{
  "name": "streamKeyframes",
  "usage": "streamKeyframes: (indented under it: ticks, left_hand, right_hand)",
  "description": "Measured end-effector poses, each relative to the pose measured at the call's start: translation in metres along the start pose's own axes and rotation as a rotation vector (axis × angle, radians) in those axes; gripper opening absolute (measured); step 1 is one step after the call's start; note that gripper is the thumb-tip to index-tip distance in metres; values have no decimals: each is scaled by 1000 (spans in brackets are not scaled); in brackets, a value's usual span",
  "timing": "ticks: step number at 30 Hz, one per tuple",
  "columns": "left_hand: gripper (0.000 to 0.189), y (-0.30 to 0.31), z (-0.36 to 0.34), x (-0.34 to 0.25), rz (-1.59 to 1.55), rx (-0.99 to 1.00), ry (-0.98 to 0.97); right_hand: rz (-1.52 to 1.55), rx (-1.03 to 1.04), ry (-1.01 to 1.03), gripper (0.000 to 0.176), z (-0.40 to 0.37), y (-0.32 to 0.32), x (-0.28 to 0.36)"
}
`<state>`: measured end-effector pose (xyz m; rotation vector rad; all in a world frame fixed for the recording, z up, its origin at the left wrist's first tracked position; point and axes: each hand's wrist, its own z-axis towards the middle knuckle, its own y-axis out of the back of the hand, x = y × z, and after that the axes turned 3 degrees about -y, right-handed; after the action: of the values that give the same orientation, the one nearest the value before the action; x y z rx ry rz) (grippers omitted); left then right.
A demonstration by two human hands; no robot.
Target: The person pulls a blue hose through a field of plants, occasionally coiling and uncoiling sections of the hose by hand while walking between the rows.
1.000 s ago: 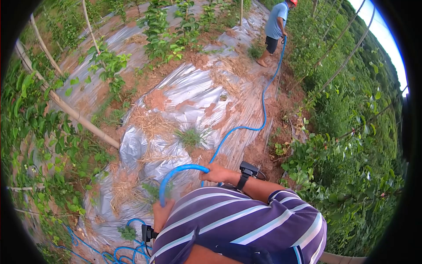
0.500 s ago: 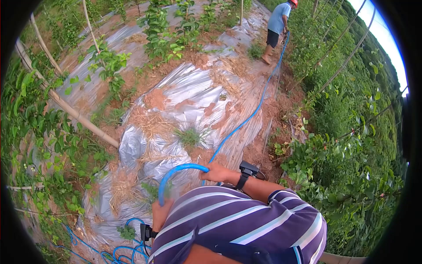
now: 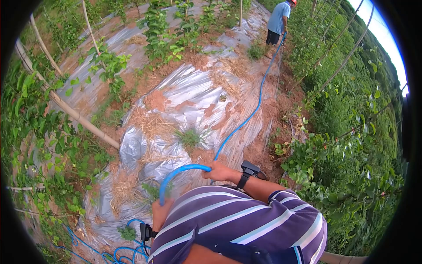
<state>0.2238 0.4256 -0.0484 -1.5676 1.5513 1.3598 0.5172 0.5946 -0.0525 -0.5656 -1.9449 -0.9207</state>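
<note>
A blue hose [image 3: 182,168] arches between my two hands in front of my striped shirt. My left hand [image 3: 161,212], partly hidden by the shirt, grips the lower left end of the arc. My right hand [image 3: 217,171] is closed around the hose to the right and a little farther forward. Beyond it, a long stretch of the same hose [image 3: 246,122] runs over the ground to another person [image 3: 278,24] in a light blue shirt and red headwear, whose hands are near its far end. Loose blue loops [image 3: 123,254] lie at the lower left.
Silvery plastic sheeting [image 3: 184,94] covers the ground, with straw [image 3: 151,124] and reddish soil on it. A slanted pole [image 3: 77,115] stands at the left among leafy plants. Dense greenery [image 3: 351,171] and thin stakes line the right side.
My right hand has shifted slightly right and forward with the hose. The other person has stepped a little farther away, and the stretched hose has moved slightly. My left hand stays in place.
</note>
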Motion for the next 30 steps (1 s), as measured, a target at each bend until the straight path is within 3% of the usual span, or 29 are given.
streamKeyframes:
  ticks: [30]
  left_hand:
    - [28, -4, 0, 14, 45, -11, 17]
  right_hand:
    - [63, 3, -80, 24, -5, -8, -15]
